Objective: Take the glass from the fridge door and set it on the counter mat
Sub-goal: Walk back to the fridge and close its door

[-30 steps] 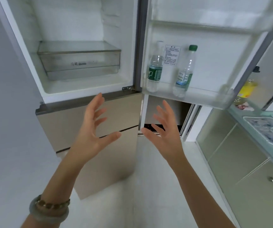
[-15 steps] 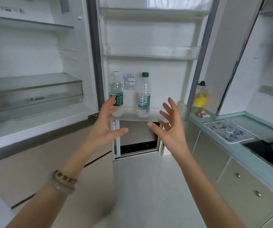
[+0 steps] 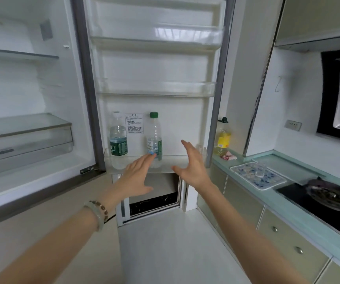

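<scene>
The fridge door (image 3: 154,64) stands open ahead of me. Its lowest door shelf (image 3: 165,165) holds two water bottles (image 3: 118,144) (image 3: 154,140). At the shelf's right end a faint clear glass (image 3: 201,151) shows just past my right fingertips. My right hand (image 3: 191,165) is open in front of the shelf, close to that glass, holding nothing. My left hand (image 3: 138,175) is open too, its fingertips before the green-capped bottle. The blue patterned mat (image 3: 245,171) lies on the counter at right, with another clear glass (image 3: 260,170) standing on it.
A yellow oil bottle (image 3: 223,138) stands on the teal counter (image 3: 288,203) beside the door. A black hob with a dark pan (image 3: 329,193) sits right of the mat. The fridge interior with a drawer (image 3: 25,140) is at left.
My view has risen and swung right, showing more counter. Both hands have moved forward and up to the lowest door shelf, still open and holding nothing.
</scene>
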Action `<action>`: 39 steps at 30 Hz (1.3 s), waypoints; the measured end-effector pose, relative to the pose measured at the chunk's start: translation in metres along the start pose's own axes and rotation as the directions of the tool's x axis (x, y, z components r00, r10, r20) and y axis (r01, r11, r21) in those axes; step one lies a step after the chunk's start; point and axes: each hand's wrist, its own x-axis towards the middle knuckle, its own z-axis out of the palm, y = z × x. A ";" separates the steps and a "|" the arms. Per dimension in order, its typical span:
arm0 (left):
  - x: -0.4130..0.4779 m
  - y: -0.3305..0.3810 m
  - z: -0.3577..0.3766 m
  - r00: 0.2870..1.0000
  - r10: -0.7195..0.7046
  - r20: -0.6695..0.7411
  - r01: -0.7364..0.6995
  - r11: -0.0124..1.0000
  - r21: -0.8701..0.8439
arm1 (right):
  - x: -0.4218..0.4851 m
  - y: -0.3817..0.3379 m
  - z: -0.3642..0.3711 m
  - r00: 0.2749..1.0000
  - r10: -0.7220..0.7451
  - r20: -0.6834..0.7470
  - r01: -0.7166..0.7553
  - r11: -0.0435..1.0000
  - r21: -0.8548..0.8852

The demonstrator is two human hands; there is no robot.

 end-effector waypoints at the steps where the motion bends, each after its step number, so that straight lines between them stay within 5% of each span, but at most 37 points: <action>1: 0.005 -0.003 0.003 1.000 0.014 0.013 -0.015 0.997 0.080 | 0.008 0.007 0.002 1.000 0.000 0.023 0.002 0.996 -0.092; 6: 0.027 -0.017 0.014 0.993 -0.115 -0.029 0.117 0.985 0.126 | 0.031 0.041 0.003 0.972 0.023 0.234 0.106 0.847 -0.522; 10: 0.038 -0.022 0.029 0.977 -0.211 -0.015 0.212 0.971 0.111 | 0.041 0.063 0.006 0.944 0.078 0.322 0.163 0.737 -0.655; 24: 0.053 -0.024 0.047 0.975 -0.217 0.042 0.198 0.943 0.267 | 0.042 0.081 0.009 0.923 0.104 0.370 0.183 0.728 -0.661; 39: 0.003 -0.022 0.026 0.971 -0.239 0.015 0.234 0.959 0.160 | -0.008 0.049 0.007 0.902 -0.108 0.418 0.375 0.677 -0.633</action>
